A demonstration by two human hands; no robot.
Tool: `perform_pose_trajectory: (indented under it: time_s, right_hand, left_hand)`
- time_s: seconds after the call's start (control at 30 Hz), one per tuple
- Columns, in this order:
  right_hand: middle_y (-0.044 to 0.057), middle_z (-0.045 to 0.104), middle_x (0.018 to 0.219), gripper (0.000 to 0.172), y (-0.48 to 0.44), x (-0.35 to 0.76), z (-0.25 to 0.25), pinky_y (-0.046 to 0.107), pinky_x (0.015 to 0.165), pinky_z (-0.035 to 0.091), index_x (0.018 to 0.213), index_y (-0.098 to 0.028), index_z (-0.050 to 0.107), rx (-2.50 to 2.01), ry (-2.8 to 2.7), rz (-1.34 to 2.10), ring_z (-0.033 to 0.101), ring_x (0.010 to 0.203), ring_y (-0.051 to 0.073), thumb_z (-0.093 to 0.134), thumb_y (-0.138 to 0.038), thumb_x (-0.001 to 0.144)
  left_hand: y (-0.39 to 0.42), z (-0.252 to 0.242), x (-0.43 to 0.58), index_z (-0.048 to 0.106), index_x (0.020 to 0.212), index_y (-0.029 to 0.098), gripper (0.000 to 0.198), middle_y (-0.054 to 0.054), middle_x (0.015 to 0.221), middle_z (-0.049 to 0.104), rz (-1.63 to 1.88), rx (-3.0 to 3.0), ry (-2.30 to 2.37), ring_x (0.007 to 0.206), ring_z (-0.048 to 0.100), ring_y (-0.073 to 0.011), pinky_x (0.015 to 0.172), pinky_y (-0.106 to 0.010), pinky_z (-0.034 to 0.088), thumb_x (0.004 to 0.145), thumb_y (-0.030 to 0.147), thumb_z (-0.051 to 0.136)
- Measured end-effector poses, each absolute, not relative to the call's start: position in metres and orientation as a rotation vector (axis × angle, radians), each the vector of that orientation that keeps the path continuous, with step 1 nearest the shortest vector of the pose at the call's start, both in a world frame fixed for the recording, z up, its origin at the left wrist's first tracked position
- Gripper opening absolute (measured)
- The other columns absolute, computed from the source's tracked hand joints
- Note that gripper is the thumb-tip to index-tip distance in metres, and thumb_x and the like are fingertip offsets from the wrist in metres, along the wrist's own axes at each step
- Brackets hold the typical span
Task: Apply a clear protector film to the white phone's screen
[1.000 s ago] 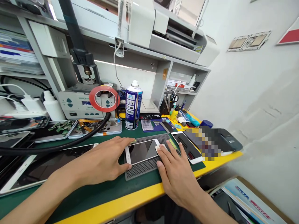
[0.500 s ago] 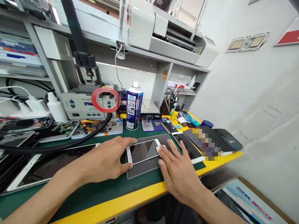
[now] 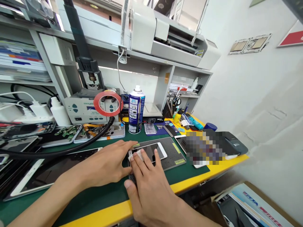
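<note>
A white-framed smartphone point(image 3: 162, 150) lies screen up on a grey perforated mat point(image 3: 174, 159). My left hand point(image 3: 107, 160) is closed around the phone's left end, fingers at the far edge and thumb at the near edge. Flat over the left part of the screen, my right hand point(image 3: 151, 186) presses a small white wipe point(image 3: 131, 157) under its fingertips. Its fingers are long and slightly apart, and they hide much of the wipe and the screen. To the left, a larger white-framed tablet point(image 3: 49, 170) lies partly under my left forearm.
A blue spray can point(image 3: 136, 110) stands behind the mat. A black hose point(image 3: 94, 138) arches over trays of parts point(image 3: 101, 132) at the left. A second white-framed device point(image 3: 181, 142) lies right of the mat. The yellow table edge point(image 3: 111, 209) runs in front; a box point(image 3: 255, 205) stands below right.
My right hand has slid left along the screen with the wipe, from the phone's right end to its left end. My left hand stays at the left end.
</note>
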State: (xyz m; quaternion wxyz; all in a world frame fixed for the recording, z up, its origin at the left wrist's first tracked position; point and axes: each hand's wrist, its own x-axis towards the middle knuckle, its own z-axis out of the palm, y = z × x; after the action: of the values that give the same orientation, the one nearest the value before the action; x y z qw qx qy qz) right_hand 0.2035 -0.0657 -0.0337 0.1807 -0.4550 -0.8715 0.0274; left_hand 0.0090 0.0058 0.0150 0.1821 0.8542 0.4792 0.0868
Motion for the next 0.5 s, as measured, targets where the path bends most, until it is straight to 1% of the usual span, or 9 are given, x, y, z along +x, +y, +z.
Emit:
perform_pose_trajectory:
  time_s: [0.07,0.13,0.27,0.4,0.5]
  right_hand:
    - [0.007,0.029,0.164,0.061,-0.061,0.201,-0.029,0.065,0.125,0.004,0.159,-0.013,0.034,-1.304,-2.456,0.158,0.014,0.156,0.029,0.023,-0.047,0.109]
    - [0.006,0.027,0.165,0.062,-0.057,0.200,-0.025,0.066,0.124,0.006,0.159,-0.014,0.032,-1.309,-2.460,0.204,0.013,0.156,0.030,0.021,-0.048,0.109]
    - [0.008,0.028,0.165,0.064,-0.055,0.198,-0.021,0.068,0.123,0.005,0.159,-0.012,0.033,-1.315,-2.455,0.208,0.012,0.156,0.033,0.019,-0.049,0.109]
    - [0.008,0.034,0.163,0.061,-0.052,0.201,-0.024,0.069,0.123,0.006,0.157,-0.013,0.038,-1.352,-2.419,0.162,0.015,0.155,0.034,0.020,-0.047,0.110]
    - [0.008,0.038,0.162,0.058,-0.044,0.214,-0.028,0.069,0.122,0.006,0.154,-0.014,0.043,-1.423,-2.392,0.070,0.019,0.154,0.034,0.023,-0.044,0.109]
  left_hand:
    - [0.005,0.018,0.010,0.041,0.155,0.025,0.078,-0.010,0.151,0.055,0.222,2.394,1.367,0.136,0.054,-0.0344,0.104,-0.041,0.051,0.086,0.055,0.061]
    - [0.005,0.019,0.010,0.036,0.158,0.025,0.081,-0.010,0.154,0.051,0.195,2.374,1.381,0.139,0.051,-0.0346,0.105,-0.042,0.051,0.087,0.055,0.060]
    - [0.006,0.017,0.010,0.031,0.160,0.025,0.084,-0.010,0.157,0.049,0.183,2.360,1.374,0.140,0.049,-0.0349,0.106,-0.043,0.050,0.087,0.055,0.060]
    - [0.006,0.015,0.009,0.028,0.161,0.026,0.084,-0.010,0.158,0.047,0.182,2.376,1.379,0.142,0.047,-0.0345,0.110,-0.043,0.047,0.086,0.049,0.061]
    - [0.005,0.016,0.009,0.029,0.160,0.026,0.086,-0.011,0.157,0.048,0.189,2.378,1.380,0.141,0.049,-0.0358,0.107,-0.044,0.049,0.086,0.055,0.062]
